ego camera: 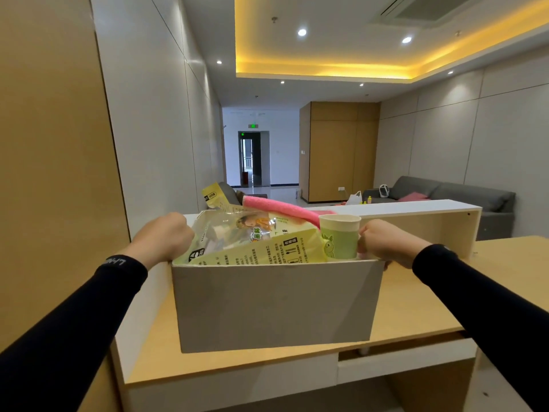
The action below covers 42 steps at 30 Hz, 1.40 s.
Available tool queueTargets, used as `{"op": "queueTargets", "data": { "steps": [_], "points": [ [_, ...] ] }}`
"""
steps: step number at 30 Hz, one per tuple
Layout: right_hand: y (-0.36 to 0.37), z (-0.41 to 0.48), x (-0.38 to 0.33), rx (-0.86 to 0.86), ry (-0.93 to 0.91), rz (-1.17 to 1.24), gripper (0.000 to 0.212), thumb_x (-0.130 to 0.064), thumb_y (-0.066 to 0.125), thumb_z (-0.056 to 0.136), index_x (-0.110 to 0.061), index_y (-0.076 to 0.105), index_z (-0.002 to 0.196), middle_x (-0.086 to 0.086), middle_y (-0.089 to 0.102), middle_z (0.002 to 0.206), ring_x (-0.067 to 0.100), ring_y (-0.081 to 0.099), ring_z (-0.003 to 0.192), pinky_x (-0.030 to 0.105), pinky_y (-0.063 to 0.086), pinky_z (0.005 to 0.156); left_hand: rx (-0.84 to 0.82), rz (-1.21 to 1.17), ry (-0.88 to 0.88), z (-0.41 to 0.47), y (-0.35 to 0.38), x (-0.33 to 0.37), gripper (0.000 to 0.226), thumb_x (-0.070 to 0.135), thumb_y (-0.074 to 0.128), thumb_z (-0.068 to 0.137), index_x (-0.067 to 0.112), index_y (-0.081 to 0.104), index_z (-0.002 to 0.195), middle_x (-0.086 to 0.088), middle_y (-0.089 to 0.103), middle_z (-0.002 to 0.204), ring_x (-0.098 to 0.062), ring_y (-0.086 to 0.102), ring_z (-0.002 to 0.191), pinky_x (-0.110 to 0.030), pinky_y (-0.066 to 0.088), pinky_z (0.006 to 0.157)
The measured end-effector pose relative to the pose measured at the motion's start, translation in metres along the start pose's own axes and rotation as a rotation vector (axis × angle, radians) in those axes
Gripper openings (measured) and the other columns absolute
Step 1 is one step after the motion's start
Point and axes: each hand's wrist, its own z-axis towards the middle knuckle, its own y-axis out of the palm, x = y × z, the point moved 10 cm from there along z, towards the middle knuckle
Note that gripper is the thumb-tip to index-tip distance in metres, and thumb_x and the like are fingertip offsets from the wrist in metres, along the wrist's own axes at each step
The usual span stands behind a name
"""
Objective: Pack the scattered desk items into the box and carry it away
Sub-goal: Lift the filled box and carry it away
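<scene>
Two bare hands, left (162, 237) and right (386, 243), no rings or gloves visible. Long, close-fitting black sleeves (74, 316) down to both wrists. Small pale lettering across the left cuff (114, 261), too blurred to read. Smooth, unpatterned fabric elsewhere.

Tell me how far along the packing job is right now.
Packing looks done: the yellow snack bags, pink cloth and paper cup sit in the box, and the visible desk shows no loose items. In hand: the left hand and right hand grip the box's opposite rims. Left: carrying it away; whether it is lifted yet is unclear.
</scene>
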Motion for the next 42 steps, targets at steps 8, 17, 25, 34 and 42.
{"op": "queueTargets", "data": {
  "steps": [8,17,25,34,42],
  "points": [
    [0.013,-0.015,-0.001,0.014,0.061,-0.023,0.028,0.000,0.042,0.090,0.013,0.061,0.105,0.032,0.065,0.105,0.030,0.056,0.058,0.026,0.044,0.042,-0.021,-0.015,0.021,-0.012,0.012,-0.016,0.034,0.001,0.041,0.085,0.009,0.039,0.053,-0.007,0.043,0.056,-0.019,0.037,0.050,-0.028,0.022,0.044],
    [0.041,-0.023,0.014,0.027,0.059,0.015,0.026,0.002,0.043,0.086,0.014,0.065,0.094,0.022,0.060,0.081,0.026,0.050,0.054,0.023,0.039,0.040,-0.010,-0.015,0.046,-0.018,0.043,-0.035,0.029,0.004,0.041,0.084,0.007,0.044,0.055,-0.011,0.050,0.062,-0.030,0.046,0.060,-0.030,0.025,0.045],
    [0.099,-0.022,0.048,-0.006,0.047,0.022,0.025,0.001,0.042,0.088,0.007,0.063,0.075,0.017,0.058,0.066,0.023,0.046,0.050,0.021,0.036,0.039,-0.033,-0.007,0.041,-0.044,0.105,-0.063,0.029,0.009,0.041,0.085,0.004,0.046,0.057,-0.011,0.049,0.059,-0.037,0.052,0.070,-0.033,0.032,0.055],
    [0.189,-0.044,0.107,-0.023,-0.001,0.006,0.025,-0.010,0.046,0.090,-0.004,0.069,0.099,0.018,0.070,0.110,0.031,0.062,0.099,0.038,0.048,0.080,-0.048,-0.022,-0.001,-0.115,0.199,-0.106,0.034,0.012,0.037,0.092,0.011,0.038,0.058,-0.007,0.043,0.058,-0.033,0.046,0.064,-0.035,0.030,0.057],
    [0.274,-0.055,0.179,-0.106,0.065,0.062,0.026,-0.020,0.044,0.094,-0.014,0.066,0.108,0.009,0.071,0.106,0.028,0.062,0.095,0.038,0.051,0.079,-0.161,-0.075,-0.062,-0.160,0.300,-0.136,0.032,0.027,0.026,0.088,0.012,0.046,0.068,-0.003,0.045,0.055,-0.034,0.043,0.059,-0.036,0.028,0.058]
  ]
}}
